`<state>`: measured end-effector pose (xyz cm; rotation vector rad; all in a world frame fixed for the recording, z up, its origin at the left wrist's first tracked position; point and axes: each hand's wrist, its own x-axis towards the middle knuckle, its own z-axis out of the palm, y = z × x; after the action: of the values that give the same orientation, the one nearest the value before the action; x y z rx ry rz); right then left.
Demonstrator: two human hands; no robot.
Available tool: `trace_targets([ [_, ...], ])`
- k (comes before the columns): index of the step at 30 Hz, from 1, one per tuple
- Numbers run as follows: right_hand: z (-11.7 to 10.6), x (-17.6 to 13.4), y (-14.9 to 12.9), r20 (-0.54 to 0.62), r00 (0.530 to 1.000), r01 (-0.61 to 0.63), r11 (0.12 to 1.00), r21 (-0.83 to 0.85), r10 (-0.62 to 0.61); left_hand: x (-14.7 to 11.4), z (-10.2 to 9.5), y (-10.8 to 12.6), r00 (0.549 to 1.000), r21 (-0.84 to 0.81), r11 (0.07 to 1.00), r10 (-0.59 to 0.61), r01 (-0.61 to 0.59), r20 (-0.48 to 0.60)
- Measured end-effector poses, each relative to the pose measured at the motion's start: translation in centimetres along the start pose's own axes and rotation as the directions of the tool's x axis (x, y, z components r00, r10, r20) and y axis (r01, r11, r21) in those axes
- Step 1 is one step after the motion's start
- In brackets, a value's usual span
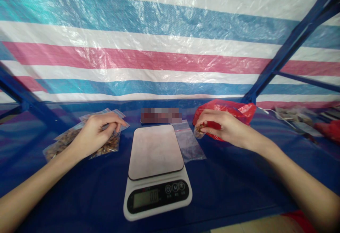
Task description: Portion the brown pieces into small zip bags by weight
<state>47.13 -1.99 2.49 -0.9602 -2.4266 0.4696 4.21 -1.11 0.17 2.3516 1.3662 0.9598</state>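
Note:
My left hand (pixel 99 130) rests over clear zip bags (pixel 65 141) filled with brown, nut-like pieces, at the left. Its fingers are loosely bent and apart, and none appears to grip a bag. On the right, my right hand (pixel 221 125) is closed on a small clear plastic cup (pixel 198 133) with some brown pieces in it. The cup is beside a red plastic bag (pixel 225 106), partly behind the hand. Between my hands stands a white kitchen scale (pixel 156 153) with a bare plate. Its display looks like 0.0.
A flat zip bag (pixel 190 146) lies on the blue table (pixel 228 187), partly under the scale's right side. Behind the scale is a dark, blurred-out object (pixel 160 115). Blue frame bars (pixel 289 45) and a striped tarp (pixel 159 59) close off the back. Assorted packages (pixel 294 116) lie far right.

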Motion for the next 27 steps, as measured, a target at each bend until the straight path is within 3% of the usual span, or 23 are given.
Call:
trace_targets([
  [9,0.04,0.05,-0.08,-0.014,0.999,0.032,0.999,-0.005,-0.033,-0.30,-0.12,0.00,0.999,0.014,1.000,-0.009,0.008,0.051],
  [19,0.58,0.36,-0.38,-0.156,0.987,0.038,0.999,-0.035,-0.043,-0.14,-0.03,0.43,0.999,0.020,1.000,0.007,-0.008,0.039],
  [27,0.14,0.21,0.03,-0.330,0.942,-0.049,0.997,0.058,0.065,-0.07,-0.10,0.30,0.997,0.028,1.000,0.013,-0.015,0.072],
])
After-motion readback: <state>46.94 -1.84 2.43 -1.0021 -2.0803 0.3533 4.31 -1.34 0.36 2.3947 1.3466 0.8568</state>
